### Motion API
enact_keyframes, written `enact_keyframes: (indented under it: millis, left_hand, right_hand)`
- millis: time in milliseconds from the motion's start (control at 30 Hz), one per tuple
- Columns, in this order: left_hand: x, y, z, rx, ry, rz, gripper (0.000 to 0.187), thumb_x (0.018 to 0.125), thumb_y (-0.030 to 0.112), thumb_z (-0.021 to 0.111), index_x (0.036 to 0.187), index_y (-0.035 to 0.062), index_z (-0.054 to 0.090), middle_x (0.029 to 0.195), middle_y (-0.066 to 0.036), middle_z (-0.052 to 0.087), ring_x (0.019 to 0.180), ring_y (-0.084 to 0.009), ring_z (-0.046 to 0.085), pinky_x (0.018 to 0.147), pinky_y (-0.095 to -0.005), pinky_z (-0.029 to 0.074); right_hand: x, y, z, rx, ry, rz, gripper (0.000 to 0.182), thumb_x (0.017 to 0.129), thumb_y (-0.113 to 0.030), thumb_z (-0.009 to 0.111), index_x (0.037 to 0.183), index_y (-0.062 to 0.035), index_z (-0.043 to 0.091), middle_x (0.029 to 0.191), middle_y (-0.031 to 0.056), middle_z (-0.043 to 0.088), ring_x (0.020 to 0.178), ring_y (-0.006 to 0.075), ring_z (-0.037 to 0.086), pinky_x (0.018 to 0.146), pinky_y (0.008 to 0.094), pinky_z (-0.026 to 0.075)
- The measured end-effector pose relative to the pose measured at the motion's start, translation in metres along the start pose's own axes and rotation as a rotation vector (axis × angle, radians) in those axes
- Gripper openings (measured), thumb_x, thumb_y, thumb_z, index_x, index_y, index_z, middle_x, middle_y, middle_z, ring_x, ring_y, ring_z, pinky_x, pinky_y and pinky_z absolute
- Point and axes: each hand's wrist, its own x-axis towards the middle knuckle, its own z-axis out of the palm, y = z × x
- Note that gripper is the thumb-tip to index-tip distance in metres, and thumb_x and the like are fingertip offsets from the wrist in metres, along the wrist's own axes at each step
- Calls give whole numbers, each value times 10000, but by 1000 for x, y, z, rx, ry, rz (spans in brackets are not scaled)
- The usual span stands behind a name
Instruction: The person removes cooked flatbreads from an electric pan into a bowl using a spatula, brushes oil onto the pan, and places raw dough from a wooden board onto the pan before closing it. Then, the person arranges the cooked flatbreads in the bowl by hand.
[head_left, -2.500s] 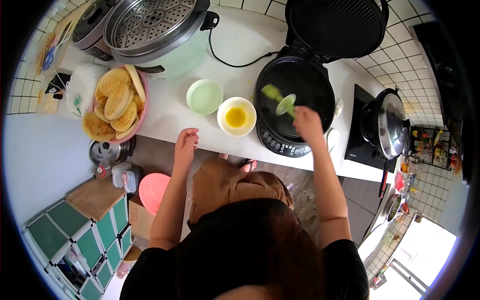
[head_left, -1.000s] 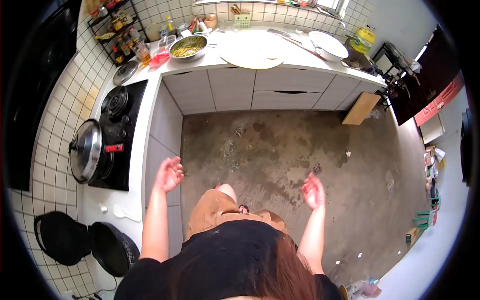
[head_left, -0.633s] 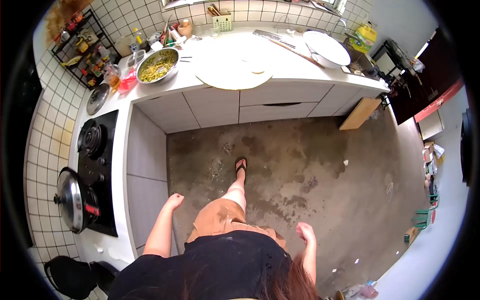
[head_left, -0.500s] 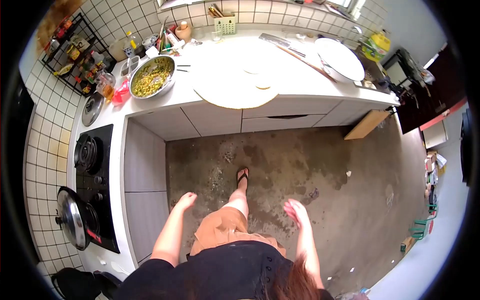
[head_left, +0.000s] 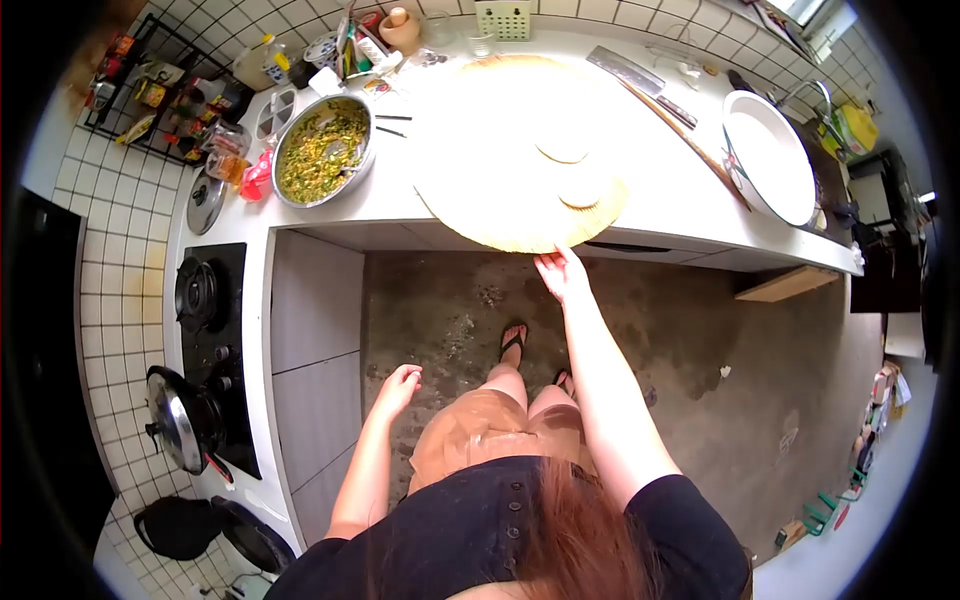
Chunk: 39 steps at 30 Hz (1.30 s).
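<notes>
My right hand (head_left: pixel 563 275) reaches to the front rim of a large round straw-coloured board or tray (head_left: pixel 480 235) on the counter. Its fingers are stretched out and slightly apart, with the fingertips at the rim; a firm grip does not show. Two pale round pieces, one (head_left: pixel 580 192) nearer the front edge and another (head_left: pixel 562 150) behind it, lie on the board, washed out by glare. My left hand (head_left: pixel 402 387) hangs low over the floor, fingers curled in, with nothing visible in them. Left of the board stands a metal bowl (head_left: pixel 368 165) of chopped green and yellow filling with chopsticks (head_left: pixel 393 126).
A cleaver (head_left: pixel 628 72), a long wooden rod (head_left: pixel 690 150) and a white basin (head_left: pixel 732 150) lie to the right. The stove (head_left: pixel 222 350) with a lidded pan (head_left: pixel 172 420) is at left. A wooden board (head_left: pixel 785 285) leans below the counter.
I have stepped closer to the counter, and both feet now show. My right hand has gone forward to the board's rim. My left hand stays low with curled fingers.
</notes>
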Motion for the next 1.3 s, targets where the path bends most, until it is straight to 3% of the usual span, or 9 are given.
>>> enact_keyframes:
  millis: [233,467,767,900,1000,1033,1100,1233,1300]
  left_hand:
    - [-70,33,41,-158,140,5,274,903,213,468,1109,40,522,1008,-75,591,841,-130,574,764,-267,448]
    - [-136,37,119,-365,155,-7,343,907,321,455,1155,91,509,1082,-40,568,941,-116,545,804,-282,418]
    - [-224,48,181,-1012,76,437,661,849,486,483,1329,67,310,1272,-108,450,1163,-204,425,958,-361,334]
    - [-273,7,189,-1411,46,582,720,790,493,549,1301,35,332,1293,-135,416,1194,-279,387,980,-427,321]
    - [-340,-19,197,-1677,373,676,626,801,346,532,1305,37,326,1303,-145,413,1196,-330,390,1000,-484,300]
    - [-364,-26,204,-1782,442,682,593,776,243,572,1275,10,353,1266,-172,435,1162,-325,423,951,-469,362]
    - [-404,-90,216,-1665,655,702,559,765,137,560,1271,10,359,1242,-171,458,1136,-322,450,932,-453,392]
    - [-503,-193,264,-1804,1093,686,562,732,45,540,1266,10,367,1212,-166,484,1103,-316,481,921,-434,415]
    - [-545,-201,276,-1829,1292,755,561,721,22,517,1262,6,370,1210,-162,490,1090,-320,493,917,-433,426]
  right_hand:
    - [-36,-48,17,96,-286,44,399,819,-10,506,1201,45,405,1208,188,471,1113,305,454,996,453,349]
    - [-134,-144,-10,-164,-364,16,459,787,-17,563,1221,-29,417,1201,107,495,1110,252,467,976,401,365]
    - [-267,-172,-31,-608,-506,146,487,761,-44,575,1220,3,416,1170,134,523,1054,249,531,862,360,457]
    - [-317,-122,-11,-696,-640,379,551,724,-70,616,1222,28,402,1169,141,523,1068,262,523,920,381,427]
    - [-344,-63,-9,-827,-707,555,550,693,-68,640,1192,36,432,1141,139,544,1044,259,538,897,383,438]
    - [-351,-47,-10,-885,-722,636,547,690,-68,642,1187,35,439,1131,138,550,1032,257,545,889,383,442]
    - [-377,4,-19,-949,-786,799,526,696,-56,628,1181,33,445,1128,142,551,1022,264,550,889,396,441]
    - [-448,126,-43,-1035,-898,1131,502,725,-41,608,1191,36,437,1146,153,537,1060,271,526,922,398,418]
    - [-474,179,-57,-1100,-890,1282,501,735,-45,609,1196,39,432,1155,157,530,1069,270,519,930,398,411]
